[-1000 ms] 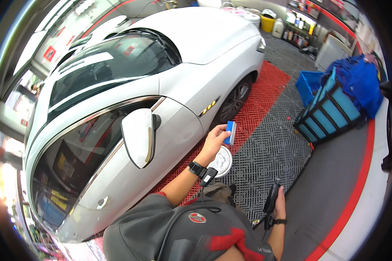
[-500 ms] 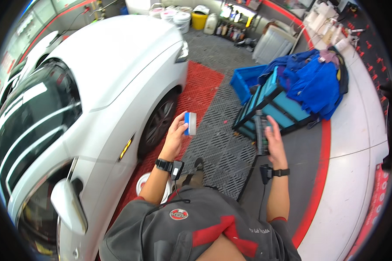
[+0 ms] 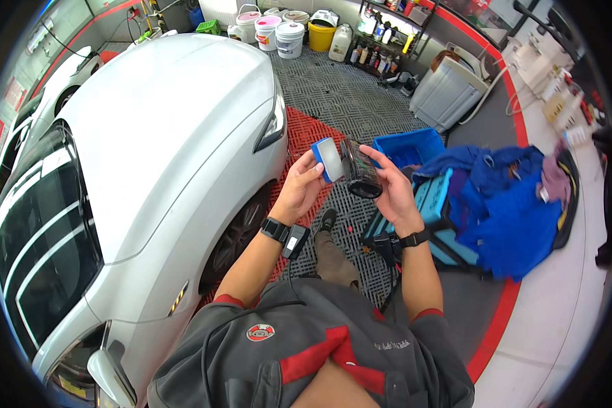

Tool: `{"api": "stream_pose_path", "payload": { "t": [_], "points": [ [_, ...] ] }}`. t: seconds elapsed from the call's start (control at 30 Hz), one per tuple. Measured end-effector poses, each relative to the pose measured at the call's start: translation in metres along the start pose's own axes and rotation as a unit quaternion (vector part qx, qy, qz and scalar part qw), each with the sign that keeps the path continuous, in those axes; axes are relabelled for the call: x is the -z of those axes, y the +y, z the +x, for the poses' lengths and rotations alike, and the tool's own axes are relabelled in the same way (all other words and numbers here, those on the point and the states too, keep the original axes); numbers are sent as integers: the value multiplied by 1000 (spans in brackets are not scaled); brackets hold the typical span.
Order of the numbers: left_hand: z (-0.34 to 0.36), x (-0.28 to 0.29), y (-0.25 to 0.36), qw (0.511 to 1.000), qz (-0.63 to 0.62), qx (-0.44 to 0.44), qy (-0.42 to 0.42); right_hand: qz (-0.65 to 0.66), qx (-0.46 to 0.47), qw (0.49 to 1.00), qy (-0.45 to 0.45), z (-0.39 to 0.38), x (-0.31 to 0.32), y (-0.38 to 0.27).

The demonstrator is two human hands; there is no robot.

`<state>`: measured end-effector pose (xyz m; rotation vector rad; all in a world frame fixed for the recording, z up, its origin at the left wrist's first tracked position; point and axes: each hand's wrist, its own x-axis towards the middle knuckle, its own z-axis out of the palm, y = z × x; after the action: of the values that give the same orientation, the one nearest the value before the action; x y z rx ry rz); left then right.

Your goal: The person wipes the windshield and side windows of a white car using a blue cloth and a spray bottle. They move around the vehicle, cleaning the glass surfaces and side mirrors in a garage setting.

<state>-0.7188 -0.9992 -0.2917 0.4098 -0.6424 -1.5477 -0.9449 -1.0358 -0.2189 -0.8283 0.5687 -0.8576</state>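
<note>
Glossy white car on the left, and here the left hand pinches a blue-backed block by its edges, seemingly to keep that flat, pale face clear toward the bottle. Smooth, rounded and black, it tilts mid-air just beside the block, gripped in the right hand, with crumpled blue cloths beyond.

The black bottle looks glossy and plastic, the block matt.
</note>
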Motion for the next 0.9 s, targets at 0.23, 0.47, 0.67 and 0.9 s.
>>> {"api": "stream_pose_path", "payload": {
  "t": [0.23, 0.47, 0.67, 0.9],
  "points": [
    [194, 52, 8, 998, -47, 45, 13, -169, 101, 977, -83, 179, 66, -57],
    [360, 95, 31, 996, -61, 44, 50, -652, 290, 700, -12, 356, 104, -129],
    [507, 163, 65, 992, -110, -51, 30, -474, 335, 814, 18, 537, 119, -178],
    [703, 255, 129, 974, -192, -106, 50, -327, 264, 907, 19, 762, 111, -215]
  ]
}}
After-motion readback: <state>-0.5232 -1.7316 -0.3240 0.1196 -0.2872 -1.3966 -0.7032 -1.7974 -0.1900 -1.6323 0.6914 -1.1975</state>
